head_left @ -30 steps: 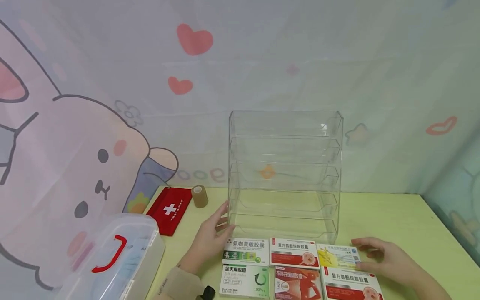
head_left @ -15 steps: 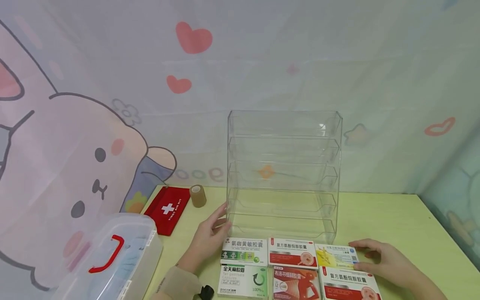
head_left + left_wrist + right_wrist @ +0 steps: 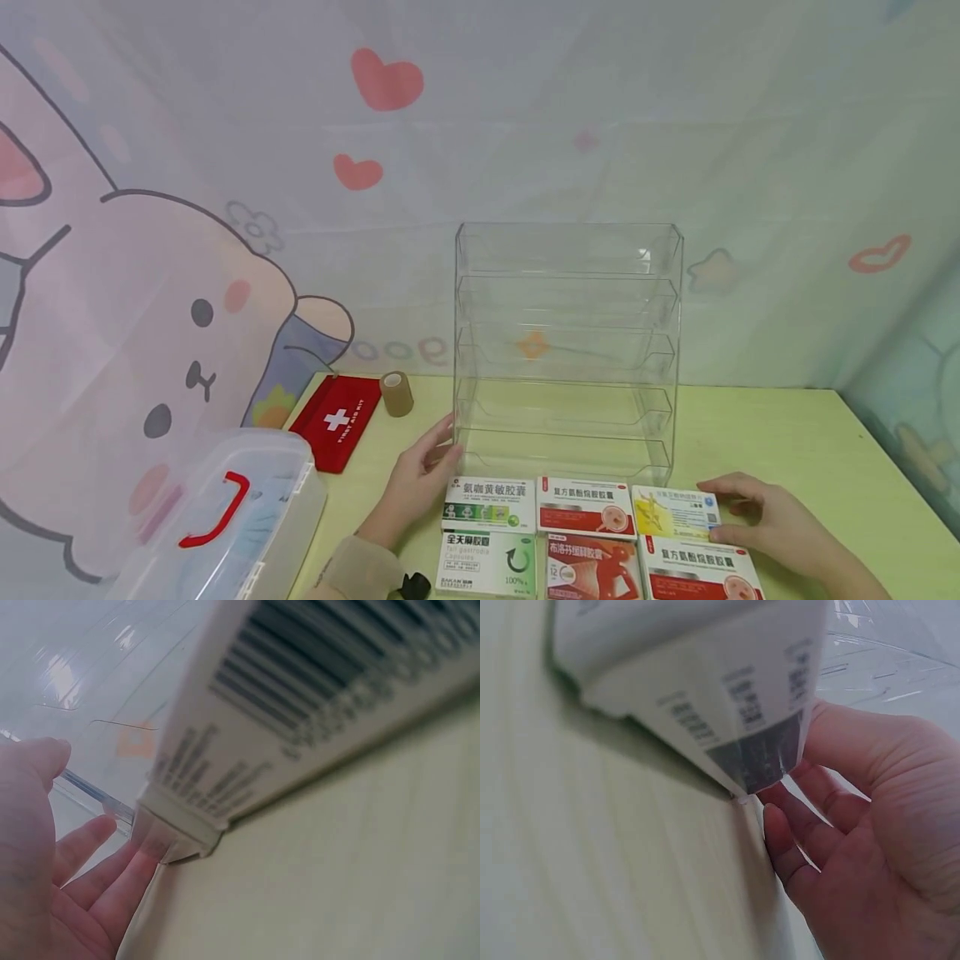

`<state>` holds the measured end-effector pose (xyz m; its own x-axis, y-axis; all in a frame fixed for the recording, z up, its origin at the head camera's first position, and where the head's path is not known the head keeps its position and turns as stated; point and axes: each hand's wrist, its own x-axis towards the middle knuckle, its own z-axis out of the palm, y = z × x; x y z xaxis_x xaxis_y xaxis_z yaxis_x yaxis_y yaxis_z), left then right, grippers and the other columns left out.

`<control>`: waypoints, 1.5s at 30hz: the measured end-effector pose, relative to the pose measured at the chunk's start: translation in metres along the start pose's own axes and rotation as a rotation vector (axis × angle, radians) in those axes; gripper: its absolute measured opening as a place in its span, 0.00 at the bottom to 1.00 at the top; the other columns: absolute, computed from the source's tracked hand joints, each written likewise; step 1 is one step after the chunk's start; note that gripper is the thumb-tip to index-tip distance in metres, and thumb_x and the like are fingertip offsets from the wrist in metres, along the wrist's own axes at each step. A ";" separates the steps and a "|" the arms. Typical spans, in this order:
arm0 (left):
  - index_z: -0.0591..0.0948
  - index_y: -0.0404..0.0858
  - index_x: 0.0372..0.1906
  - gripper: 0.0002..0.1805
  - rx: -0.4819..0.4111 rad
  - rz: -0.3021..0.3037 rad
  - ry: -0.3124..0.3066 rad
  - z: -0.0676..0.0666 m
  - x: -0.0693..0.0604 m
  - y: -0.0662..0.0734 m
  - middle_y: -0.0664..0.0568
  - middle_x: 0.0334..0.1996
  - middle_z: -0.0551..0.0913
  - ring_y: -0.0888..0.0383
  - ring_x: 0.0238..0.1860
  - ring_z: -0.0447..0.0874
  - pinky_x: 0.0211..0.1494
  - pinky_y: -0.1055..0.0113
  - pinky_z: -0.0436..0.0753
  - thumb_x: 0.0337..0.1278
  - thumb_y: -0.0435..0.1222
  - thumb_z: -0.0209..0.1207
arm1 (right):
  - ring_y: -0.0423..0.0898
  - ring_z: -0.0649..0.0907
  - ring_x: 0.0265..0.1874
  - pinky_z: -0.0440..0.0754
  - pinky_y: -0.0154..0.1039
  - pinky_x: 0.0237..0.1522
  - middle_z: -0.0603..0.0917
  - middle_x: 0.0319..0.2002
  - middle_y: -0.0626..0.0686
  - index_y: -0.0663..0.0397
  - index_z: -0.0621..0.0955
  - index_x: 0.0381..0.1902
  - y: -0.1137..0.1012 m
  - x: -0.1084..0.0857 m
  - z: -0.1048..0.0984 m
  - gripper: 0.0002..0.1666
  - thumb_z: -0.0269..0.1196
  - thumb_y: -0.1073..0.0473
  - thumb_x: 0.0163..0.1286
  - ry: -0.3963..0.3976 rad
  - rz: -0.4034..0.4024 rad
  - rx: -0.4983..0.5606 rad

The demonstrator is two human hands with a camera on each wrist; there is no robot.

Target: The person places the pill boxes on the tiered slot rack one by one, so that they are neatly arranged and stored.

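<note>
A clear tiered rack stands on the table behind two rows of medicine boxes. My left hand rests at the rack's lower left corner, thumb toward the front; in the left wrist view its relaxed fingers touch the clear plastic. A white and green box lies beside that hand. My right hand is at the right end of the yellow and white box, its thumb against the box end and the other fingers loosely bent. Between these boxes lies a red and white box.
In the front row lie a white and green box, a red box and another red and white box. At left are a lidded plastic case, a red first aid pouch and a tan bandage roll. A printed cloth hangs behind.
The head view has shifted slightly. Both hands, the rack and the boxes keep their places.
</note>
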<state>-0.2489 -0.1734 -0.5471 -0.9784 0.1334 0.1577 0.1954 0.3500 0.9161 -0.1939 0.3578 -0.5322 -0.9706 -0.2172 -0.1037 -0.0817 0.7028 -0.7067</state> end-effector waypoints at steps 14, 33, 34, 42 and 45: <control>0.73 0.66 0.81 0.31 0.023 0.022 0.018 0.005 0.000 -0.003 0.47 0.75 0.83 0.47 0.68 0.90 0.72 0.47 0.87 0.81 0.48 0.64 | 0.31 0.87 0.44 0.88 0.27 0.47 0.89 0.56 0.53 0.54 0.90 0.54 -0.004 -0.005 0.001 0.18 0.79 0.58 0.68 0.175 0.006 0.077; 0.74 0.65 0.81 0.31 0.014 -0.013 0.034 0.001 -0.002 -0.002 0.48 0.74 0.84 0.46 0.68 0.90 0.72 0.48 0.87 0.80 0.48 0.65 | 0.23 0.85 0.45 0.87 0.19 0.45 0.86 0.49 0.31 0.58 0.91 0.47 -0.054 -0.001 -0.014 0.16 0.78 0.74 0.63 0.481 -0.343 0.125; 0.74 0.65 0.81 0.31 0.012 -0.012 0.033 0.001 -0.002 -0.002 0.48 0.74 0.84 0.46 0.68 0.90 0.72 0.48 0.87 0.80 0.48 0.65 | 0.23 0.85 0.45 0.86 0.19 0.45 0.85 0.49 0.29 0.58 0.91 0.47 -0.061 0.000 -0.015 0.16 0.78 0.74 0.63 0.498 -0.350 0.128; 0.74 0.66 0.80 0.30 0.029 -0.010 0.025 0.000 0.000 -0.002 0.46 0.73 0.84 0.48 0.66 0.91 0.71 0.50 0.88 0.80 0.49 0.65 | 0.22 0.86 0.47 0.86 0.19 0.47 0.84 0.51 0.27 0.63 0.91 0.48 -0.121 0.012 -0.024 0.17 0.76 0.78 0.63 0.613 -0.437 0.167; 0.74 0.65 0.81 0.30 0.027 -0.003 0.023 0.000 0.001 -0.003 0.46 0.73 0.84 0.48 0.65 0.91 0.71 0.50 0.88 0.79 0.49 0.65 | 0.22 0.86 0.47 0.86 0.19 0.47 0.84 0.51 0.28 0.64 0.91 0.48 -0.142 0.021 -0.028 0.17 0.76 0.79 0.63 0.635 -0.480 0.181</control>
<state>-0.2508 -0.1741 -0.5494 -0.9803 0.1105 0.1637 0.1937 0.3755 0.9064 -0.2089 0.2725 -0.4140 -0.7865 -0.0033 0.6176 -0.5365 0.4990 -0.6806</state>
